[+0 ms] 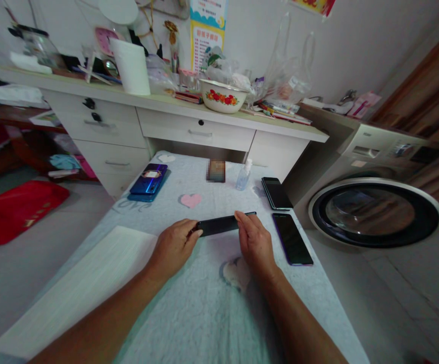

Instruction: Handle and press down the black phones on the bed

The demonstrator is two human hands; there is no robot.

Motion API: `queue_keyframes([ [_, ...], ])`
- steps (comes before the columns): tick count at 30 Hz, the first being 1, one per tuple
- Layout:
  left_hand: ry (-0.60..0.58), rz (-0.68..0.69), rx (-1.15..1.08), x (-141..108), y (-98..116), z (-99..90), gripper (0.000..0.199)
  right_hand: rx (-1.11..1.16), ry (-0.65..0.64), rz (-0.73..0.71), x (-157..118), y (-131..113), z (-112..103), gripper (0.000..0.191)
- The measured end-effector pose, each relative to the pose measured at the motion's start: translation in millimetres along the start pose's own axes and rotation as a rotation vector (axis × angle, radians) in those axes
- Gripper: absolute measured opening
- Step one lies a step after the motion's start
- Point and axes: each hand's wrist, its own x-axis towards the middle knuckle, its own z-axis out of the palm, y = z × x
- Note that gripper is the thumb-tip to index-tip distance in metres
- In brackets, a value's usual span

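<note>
Between my two hands is a dark smartphone [219,225], held sideways above the cloth-covered table [189,313]. My left hand [176,245] pinches its left end. Fingers of my right hand [255,240] close on the phone near its right end. To the right lies another smartphone [292,238] with a dark screen, and behind it a stack of phones [277,193]. At the far left of the table, blue phones [149,179] lie one on top of another. A small clear spray bottle [243,176] stands at the back, beside a small blurred-out item [215,171].
A long whitish sheet [86,283] lies along the table's left side. Behind the table stands a white desk [200,135] carrying a floral enamel basin [224,97] and a paper roll [131,66]. On the right, a washing machine [355,151] has its round door [374,212] swung out.
</note>
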Motion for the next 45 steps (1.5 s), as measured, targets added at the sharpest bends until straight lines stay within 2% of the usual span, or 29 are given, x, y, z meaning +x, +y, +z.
queue_keyframes([
  [15, 0.028, -0.053, 0.044, 1.9, -1.0, -1.1, 0.024, -0.145, 0.08, 0.089, 3.2, 12.8, -7.8, 0.031],
  [19, 0.037, -0.107, -0.049, 0.7, -1.2, -0.7, 0.017, -0.152, 0.082, 0.099, 3.1, 12.8, -7.1, 0.031],
  [23, 0.062, -0.127, -0.057, -0.8, -1.7, 0.4, 0.036, -0.147, 0.085, 0.086, 3.0, 13.3, -6.8, 0.032],
  [27, 0.114, -0.028, -0.009, -1.9, -3.1, 2.1, 0.042, -0.134, 0.077, 0.075, 2.8, 13.8, -7.6, 0.032],
  [31, 0.17, 0.074, -0.001, -1.9, -2.0, 0.7, 0.035, -0.138, 0.073, 0.065, 3.0, 12.9, -7.6, 0.032],
  [34, 0.173, 0.096, -0.022, -1.6, 0.5, -2.5, 0.028, -0.119, 0.067, 0.061, 2.9, 10.7, -6.2, 0.031],
  [45, 0.225, -0.021, -0.106, -1.6, 2.7, -5.9, 0.022, -0.015, 0.012, -0.002, -0.8, -4.9, 7.0, 0.033],
])
